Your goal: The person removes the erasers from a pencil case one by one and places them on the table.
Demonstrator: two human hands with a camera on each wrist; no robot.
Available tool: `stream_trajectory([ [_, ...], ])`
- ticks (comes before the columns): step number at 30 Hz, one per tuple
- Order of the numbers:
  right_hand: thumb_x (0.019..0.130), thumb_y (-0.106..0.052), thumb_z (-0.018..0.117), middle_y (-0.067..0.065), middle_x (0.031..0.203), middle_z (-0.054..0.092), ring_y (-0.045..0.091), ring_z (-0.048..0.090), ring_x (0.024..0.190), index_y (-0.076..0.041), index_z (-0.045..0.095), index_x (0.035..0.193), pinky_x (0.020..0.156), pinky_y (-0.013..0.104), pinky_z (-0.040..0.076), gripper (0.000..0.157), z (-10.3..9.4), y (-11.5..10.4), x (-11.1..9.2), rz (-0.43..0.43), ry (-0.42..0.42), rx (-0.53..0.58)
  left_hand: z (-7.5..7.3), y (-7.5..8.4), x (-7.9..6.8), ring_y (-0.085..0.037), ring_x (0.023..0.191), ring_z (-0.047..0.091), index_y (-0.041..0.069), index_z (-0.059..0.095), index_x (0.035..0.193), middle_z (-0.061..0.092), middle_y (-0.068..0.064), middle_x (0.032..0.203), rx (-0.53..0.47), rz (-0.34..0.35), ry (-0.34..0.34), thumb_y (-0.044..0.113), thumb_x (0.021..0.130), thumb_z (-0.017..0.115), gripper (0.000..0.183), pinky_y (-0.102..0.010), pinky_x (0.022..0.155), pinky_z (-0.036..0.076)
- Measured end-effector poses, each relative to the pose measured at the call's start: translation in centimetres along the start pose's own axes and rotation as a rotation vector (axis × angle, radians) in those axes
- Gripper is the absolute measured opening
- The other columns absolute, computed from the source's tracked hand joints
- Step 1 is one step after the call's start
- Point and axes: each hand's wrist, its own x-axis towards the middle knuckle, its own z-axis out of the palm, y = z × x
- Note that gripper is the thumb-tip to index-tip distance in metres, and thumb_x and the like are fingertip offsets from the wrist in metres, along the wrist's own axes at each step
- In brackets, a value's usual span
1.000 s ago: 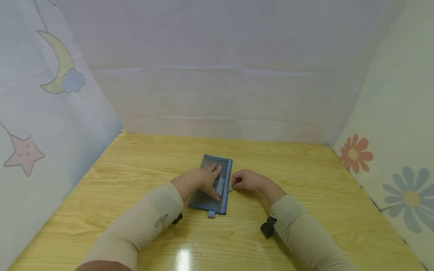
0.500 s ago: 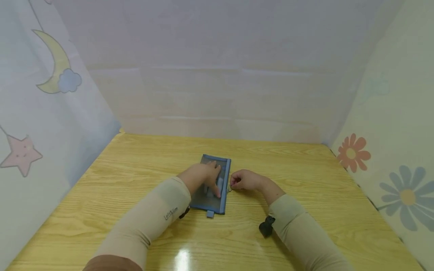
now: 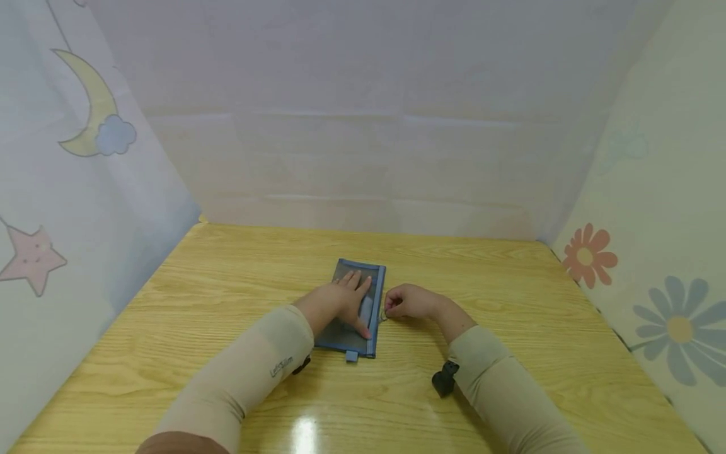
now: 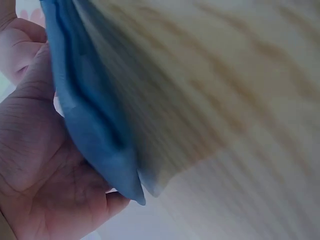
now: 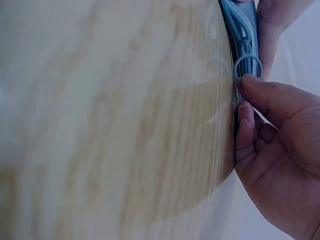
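Left hand: we see the left hand (image 3: 340,301) lying flat on the pouch, fingers straight and spread, pressing it to the table.
Right hand: the right hand (image 3: 409,302), just right of the pouch, has curled fingers pinching the zipper ring (image 5: 247,66) between thumb and forefinger.
Pouch: the pouch (image 3: 357,277) is a flat blue-edged rectangle of grey see-through mesh, at the middle of the head view, with a small tab at its near end.
Contents: a pale, long object shows through the mesh; we cannot tell what it is.
Table: the table (image 3: 510,302) is glossy light wood with visible grain.
Surround: cloth walls, with a moon and star at left, flowers at right.
Change: since half a second ago the left hand's fingers lie flatter; the pouch has hardly moved.
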Motion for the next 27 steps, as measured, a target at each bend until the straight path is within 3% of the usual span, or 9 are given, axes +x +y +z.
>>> stream_trajectory([
  [3,0.087,-0.007,0.059,0.0,0.071,0.051,0.011,0.044,0.063,-0.003,0.06,0.083,0.059,0.025,0.038,0.006,0.1,0.0,0.0,-0.002,0.0,-0.002,0.1,0.0,-0.1,-0.024,0.138,-0.011,0.023,-0.009,0.146,-0.013,-0.009,0.152,-0.012,0.002,0.0,0.088,0.038,0.053,0.14,-0.042,0.111,0.006],
  [10,0.087,-0.008,0.06,-0.002,0.07,0.05,0.012,0.044,0.062,-0.005,0.061,0.081,0.059,0.026,0.037,0.007,0.1,0.3,0.1,0.006,0.012,-0.008,-0.6,0.5,-1.5,-0.025,0.139,-0.007,0.022,-0.007,0.147,-0.009,-0.009,0.152,0.009,0.011,0.0,0.085,0.049,0.054,0.131,-0.042,0.111,0.008],
  [19,0.087,-0.01,0.061,-0.001,0.071,0.052,0.013,0.045,0.064,-0.006,0.061,0.08,0.06,0.027,0.037,0.008,0.1,0.5,0.1,-0.003,0.049,-0.001,0.0,0.2,-0.4,-0.026,0.138,-0.01,0.023,-0.01,0.146,-0.012,-0.01,0.151,0.023,0.013,0.002,0.087,0.043,0.052,0.137,-0.043,0.11,0.008],
  [25,0.086,-0.013,0.063,-0.003,0.069,0.052,0.012,0.045,0.062,-0.01,0.062,0.077,0.059,0.027,0.037,0.009,0.1,1.2,0.5,0.012,0.06,-0.002,-0.6,0.5,-1.4,-0.026,0.139,-0.006,0.021,-0.007,0.147,-0.009,-0.011,0.152,0.027,0.012,0.002,0.083,0.05,0.055,0.13,-0.042,0.111,0.008],
  [27,0.086,-0.012,0.062,-0.003,0.069,0.052,0.012,0.045,0.062,-0.01,0.062,0.077,0.059,0.027,0.036,0.009,0.1,1.2,0.5,0.012,0.061,-0.005,-0.5,0.5,-1.4,-0.027,0.139,-0.007,0.021,-0.006,0.147,-0.008,-0.011,0.152,0.015,0.015,0.008,0.085,0.048,0.055,0.133,-0.044,0.11,0.008],
])
